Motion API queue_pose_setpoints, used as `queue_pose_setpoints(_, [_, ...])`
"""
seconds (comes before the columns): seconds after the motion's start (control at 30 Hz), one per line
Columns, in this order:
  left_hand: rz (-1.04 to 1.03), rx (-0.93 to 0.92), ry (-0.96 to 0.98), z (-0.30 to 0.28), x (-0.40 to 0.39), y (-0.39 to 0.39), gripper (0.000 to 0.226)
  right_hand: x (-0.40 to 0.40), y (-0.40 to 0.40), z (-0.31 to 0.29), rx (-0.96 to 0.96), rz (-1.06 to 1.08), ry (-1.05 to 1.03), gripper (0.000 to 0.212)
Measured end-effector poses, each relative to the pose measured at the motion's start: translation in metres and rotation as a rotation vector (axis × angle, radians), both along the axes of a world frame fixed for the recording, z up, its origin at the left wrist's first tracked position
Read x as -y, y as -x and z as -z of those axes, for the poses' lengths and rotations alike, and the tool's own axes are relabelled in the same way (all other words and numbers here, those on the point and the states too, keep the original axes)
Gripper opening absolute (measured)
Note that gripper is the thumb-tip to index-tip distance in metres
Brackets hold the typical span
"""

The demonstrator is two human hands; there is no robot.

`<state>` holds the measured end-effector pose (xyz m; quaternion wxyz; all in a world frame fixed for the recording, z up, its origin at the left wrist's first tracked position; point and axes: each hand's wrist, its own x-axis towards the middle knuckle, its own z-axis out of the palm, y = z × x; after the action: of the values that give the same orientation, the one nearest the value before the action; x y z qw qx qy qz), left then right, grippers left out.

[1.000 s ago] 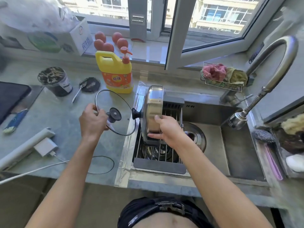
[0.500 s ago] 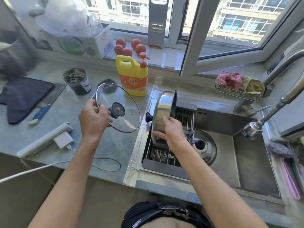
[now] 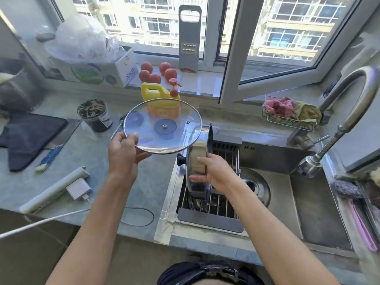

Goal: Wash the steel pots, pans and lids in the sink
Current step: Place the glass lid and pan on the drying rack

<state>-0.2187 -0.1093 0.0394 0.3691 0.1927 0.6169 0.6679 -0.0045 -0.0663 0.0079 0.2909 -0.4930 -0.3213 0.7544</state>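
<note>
— Two hands, two things: what does each hold?
— The left hand (image 3: 123, 155) pinches the near rim of a glass lid (image 3: 162, 126), thumb on top and fingers under, lifting it over the surface just left of the sink (image 3: 308, 206). The right hand (image 3: 216, 171) curls round a steel pot (image 3: 197, 159) that stands on its edge on the rack (image 3: 207, 208) across the sink's left end.

— What can't you make out?
— The lid's knob is turned away; only its round base and centre nut show through the glass. The pot's inside faces away, and its lower edge is lost among the rack bars. Dark shapes lie under the rack, too dim to name. A steel lid (image 3: 257, 188) in the basin is half hidden behind the right wrist. The sink's right edge is blurred.

— How do the lid and pot look?
— Clear glass with a steel rim, tilted so its underside faces the camera; the yellow bottle (image 3: 158, 93) at the surface's back edge shows through it. The pot is shiny, with a black knob-like handle (image 3: 181, 159) on its left.
</note>
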Motion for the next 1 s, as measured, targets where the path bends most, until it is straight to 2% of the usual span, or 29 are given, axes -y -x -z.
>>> queue_pose_setpoints(0.1, [0.068,0.040,0.016,0.007,-0.006,-0.018,0.014,-0.002,-0.007,-0.003,-0.034,0.013,-0.024,0.029])
queue_pose_setpoints(0.23, [0.152,0.049,0.016,0.011,-0.009,-0.044,0.013,-0.013,-0.031,-0.008,-0.115,0.163,-0.019,0.053])
queue_pose_setpoints(0.3, [0.214,0.036,0.004,0.008,-0.012,-0.055,0.012,-0.019,-0.044,-0.011,-0.131,0.174,-0.034,0.056])
queue_pose_setpoints(0.4, [0.330,-0.030,-0.007,0.006,-0.020,-0.068,0.012,-0.022,-0.051,-0.014,-0.161,0.219,-0.064,0.037])
queue_pose_setpoints(0.47, [0.379,-0.027,-0.039,0.003,-0.024,-0.073,0.016,-0.024,-0.050,-0.014,-0.236,0.332,-0.057,0.018])
queue_pose_setpoints(0.5, [0.393,-0.008,-0.052,0.003,-0.026,-0.076,0.023,-0.026,-0.050,-0.014,-0.278,0.394,-0.046,0.017])
queue_pose_setpoints(0.57, [0.433,-0.135,-0.010,0.007,-0.033,-0.081,0.031,-0.029,-0.054,-0.010,-0.369,0.492,-0.015,0.018])
queue_pose_setpoints(0.63, [0.500,-0.369,0.121,0.019,-0.042,-0.082,0.030,-0.029,-0.062,-0.007,-0.429,0.553,0.010,0.018])
queue_pose_setpoints(0.67, [0.560,-0.449,0.199,0.027,-0.046,-0.082,0.038,-0.029,-0.068,-0.005,-0.442,0.582,0.020,0.017])
queue_pose_setpoints(0.77, [0.674,-0.548,0.362,0.045,-0.053,-0.088,0.056,-0.025,-0.090,-0.004,-0.472,0.627,0.036,0.016])
queue_pose_setpoints(0.9, [0.735,-0.665,0.452,0.063,-0.059,-0.103,0.041,-0.023,-0.104,-0.004,-0.503,0.645,0.058,0.017])
queue_pose_setpoints(1.0, [0.713,-0.730,0.472,0.068,-0.066,-0.109,0.040,-0.024,-0.103,-0.006,-0.501,0.621,0.053,0.019])
